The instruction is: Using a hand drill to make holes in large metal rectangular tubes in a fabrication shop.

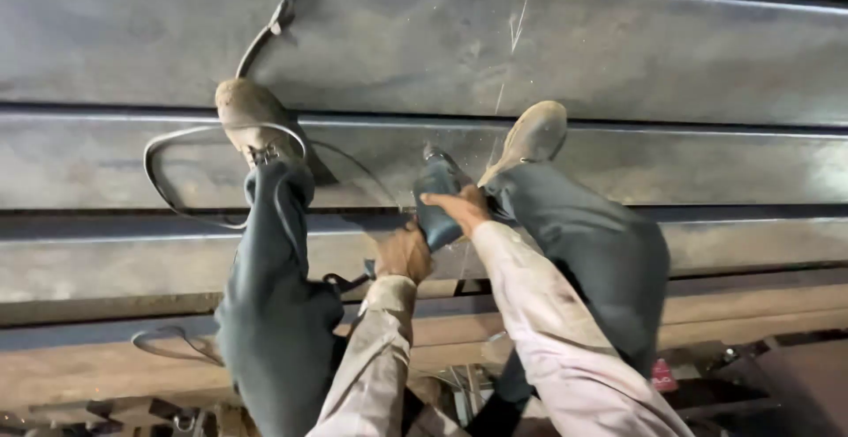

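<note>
The person looks down at their own two legs and two hands. Both hands hold a dark blue-grey power tool, a grinder [439, 199], which sits between the two legs, just above the hands. The right hand [457, 208] is wrapped around the body of the grinder, with the fingers curled over its side. The left hand [404, 254] is closed around the back end of the grinder, lower down. The front of the grinder is pressed down on a long grey metal beam [618, 163], close to the right shoe [530, 137]. Thin bright sparks [512, 40] fly up from that spot across the next beam. The left shoe [252, 115] stands on the same grey beam, well apart from the right shoe. A grey cable [177, 190] lies in a big loop around the left shoe and runs up over the top beam. Both sleeves [548, 331] are a light, dusty pink-brown, and the trousers [274, 313] are dark. More long beams lie side by side, above and below the one under the shoes. Lower down there are brown rusty bars [751, 309] and something small and red [662, 375] at the right
</note>
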